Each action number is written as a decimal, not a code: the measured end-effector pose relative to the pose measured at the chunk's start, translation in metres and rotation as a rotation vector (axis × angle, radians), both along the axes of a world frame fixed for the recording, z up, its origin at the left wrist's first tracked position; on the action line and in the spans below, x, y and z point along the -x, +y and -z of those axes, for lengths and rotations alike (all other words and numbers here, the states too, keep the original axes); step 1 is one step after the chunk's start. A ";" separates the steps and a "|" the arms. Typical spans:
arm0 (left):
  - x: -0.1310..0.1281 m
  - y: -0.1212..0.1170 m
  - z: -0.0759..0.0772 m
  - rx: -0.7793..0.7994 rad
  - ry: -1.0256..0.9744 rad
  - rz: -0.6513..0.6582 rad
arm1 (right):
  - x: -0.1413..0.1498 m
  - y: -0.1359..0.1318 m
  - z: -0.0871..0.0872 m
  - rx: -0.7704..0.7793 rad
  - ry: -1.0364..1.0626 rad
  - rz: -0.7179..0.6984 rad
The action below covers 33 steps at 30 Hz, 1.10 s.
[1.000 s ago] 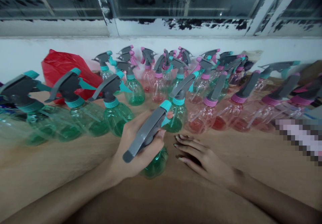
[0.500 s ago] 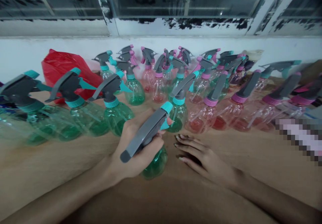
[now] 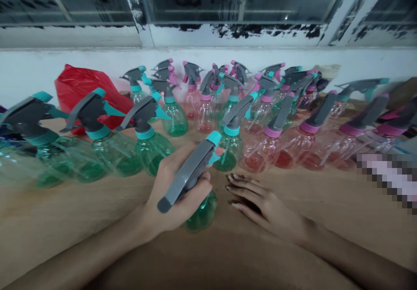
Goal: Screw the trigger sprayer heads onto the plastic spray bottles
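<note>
My left hand (image 3: 177,194) is wrapped round the neck of a green spray bottle (image 3: 202,214) with a grey head and a teal nozzle. A finger lies by its teal trigger, and the palm covers the collar. My right hand (image 3: 256,199) rests on the wooden table (image 3: 228,259) just to the right, fingers stretched out and holding nothing. Beyond the hands stands another green spray bottle (image 3: 230,151) with a teal collar. Beside it is a pink spray bottle (image 3: 260,151) with a magenta collar.
More green spray bottles (image 3: 153,149) line the left, and several pink ones (image 3: 308,144) the right. Behind them stand further mixed bottles (image 3: 205,107) near the white wall (image 3: 29,70). A red plastic bag (image 3: 86,88) lies at the back left. A blurred-out patch (image 3: 389,177) covers something at right.
The held spray bottle's head has shifted very slightly, with its nozzle a little further left. My right hand stays in place.
</note>
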<state>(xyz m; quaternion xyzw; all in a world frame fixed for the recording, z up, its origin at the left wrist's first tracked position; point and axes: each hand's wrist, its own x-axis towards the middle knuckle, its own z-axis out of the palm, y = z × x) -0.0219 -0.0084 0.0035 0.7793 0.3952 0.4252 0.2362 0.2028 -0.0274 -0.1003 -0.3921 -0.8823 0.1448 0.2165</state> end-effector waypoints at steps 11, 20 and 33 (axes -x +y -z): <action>-0.002 -0.001 0.006 0.036 -0.005 -0.055 | -0.001 0.000 0.002 -0.017 -0.007 -0.002; -0.002 -0.001 0.003 0.042 0.026 -0.059 | 0.000 0.001 0.000 -0.024 0.029 -0.008; -0.001 0.000 0.003 0.047 0.008 -0.023 | -0.001 0.001 0.001 -0.008 -0.014 -0.007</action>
